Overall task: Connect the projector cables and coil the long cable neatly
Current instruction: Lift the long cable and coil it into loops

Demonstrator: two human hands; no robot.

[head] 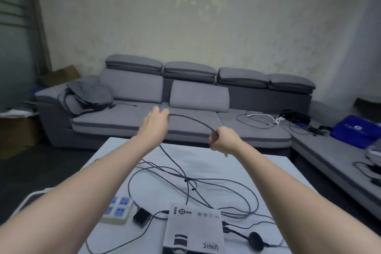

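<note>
Nearest the person, a white projector (pixel 194 229) sits at the near edge of the white table (pixel 278 171), with dark plugs going into its right side and a round black puck (pixel 256 241) on a lead just beside it. To its left lie a black power adapter (pixel 141 217) and a white power strip (pixel 117 210) with blue sockets, the adapter touching the strip's near end. Beyond the projector, the long cable (pixel 185 179) sprawls in loose, crossing loops over the middle of the table.

A strand rises from that tangle to the two raised hands. The left hand (pixel 155 125) is held up with its fingers fairly straight, the cable running off its fingertips; whether they pinch it I cannot tell. The stretch arcs across to the right hand (pixel 223 137), which is closed into a fist around the cable, with a short end showing below the wrist.

Behind the table stands a grey sofa (pixel 185 97), with a grey backpack (pixel 86 97) on its left seat and more leads on its right. A blue bag (pixel 356 130) lies on the side section.
</note>
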